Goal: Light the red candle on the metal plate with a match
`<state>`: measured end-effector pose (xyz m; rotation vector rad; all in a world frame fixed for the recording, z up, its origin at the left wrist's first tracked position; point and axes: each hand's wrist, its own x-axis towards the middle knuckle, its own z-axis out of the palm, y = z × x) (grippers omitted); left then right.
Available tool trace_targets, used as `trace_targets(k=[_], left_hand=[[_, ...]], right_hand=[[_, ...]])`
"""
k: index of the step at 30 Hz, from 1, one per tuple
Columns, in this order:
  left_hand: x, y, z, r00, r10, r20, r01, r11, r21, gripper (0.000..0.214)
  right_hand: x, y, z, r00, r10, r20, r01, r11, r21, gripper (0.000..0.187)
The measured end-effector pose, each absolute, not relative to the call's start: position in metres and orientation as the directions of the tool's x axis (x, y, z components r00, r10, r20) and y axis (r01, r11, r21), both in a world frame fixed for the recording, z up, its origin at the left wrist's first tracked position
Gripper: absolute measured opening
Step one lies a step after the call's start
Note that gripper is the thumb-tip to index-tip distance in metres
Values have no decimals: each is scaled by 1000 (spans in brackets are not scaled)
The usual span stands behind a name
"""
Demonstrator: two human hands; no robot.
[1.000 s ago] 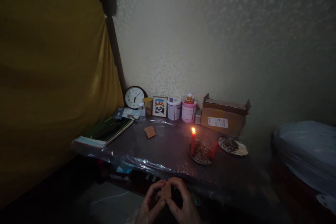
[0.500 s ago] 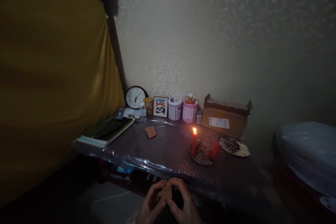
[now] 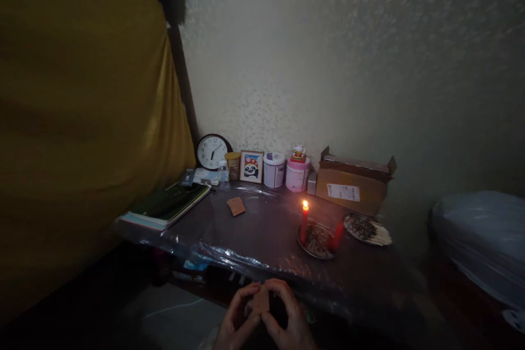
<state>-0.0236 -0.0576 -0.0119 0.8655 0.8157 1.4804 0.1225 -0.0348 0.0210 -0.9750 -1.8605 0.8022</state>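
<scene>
At the bottom of the view my left hand and my right hand are pinched together on a small brown matchbox, below the near edge of the plastic-covered dark table. Beyond them a lit red candle stands on a round dish, with an unlit red candle at the dish's right rim. A second dish of spent matchsticks lies further right. Another small brown card or box rests flat near the table's middle.
Along the wall stand a clock, a panda picture, a white tub, a pink tub and a cardboard box. Books lie at the left. A yellow cloth hangs left; a plastic-wrapped bundle sits right.
Both hands stay together on the small box with only slight finger shifts. The view has drifted a little; nothing on the table has moved.
</scene>
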Motion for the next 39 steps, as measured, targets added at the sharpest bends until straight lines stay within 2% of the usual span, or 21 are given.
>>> trace_targets(k=[12, 17, 21, 25, 31, 36, 39], left_hand=[[-23, -58, -9, -48, 998, 49, -477, -66, 877, 40], [-24, -59, -6, -26, 999, 44, -506, -51, 861, 42], [-26, -59, -5, 68, 997, 30, -614, 18, 789, 45], [-29, -58, -1, 111, 991, -68, -706, 127, 697, 39], [-37, -60, 5, 259, 962, -91, -661, 245, 710, 29], [-35, -63, 9, 220, 967, -124, -652, 241, 719, 30], [-34, -65, 8, 252, 958, -136, -662, 273, 698, 26]], right_hand=[[121, -35, 21, -310, 864, 396, 289, 483, -827, 36], [122, -37, 30, -305, 880, 363, 259, 443, -858, 28], [123, -38, 34, -314, 891, 329, 199, 401, -894, 26], [123, -37, 31, -313, 891, 328, 161, 390, -907, 31], [123, -43, 31, -344, 888, 306, 169, 379, -910, 34], [120, -48, 37, -344, 906, 247, 189, 324, -927, 39], [119, -47, 32, -360, 896, 259, 161, 333, -929, 38]])
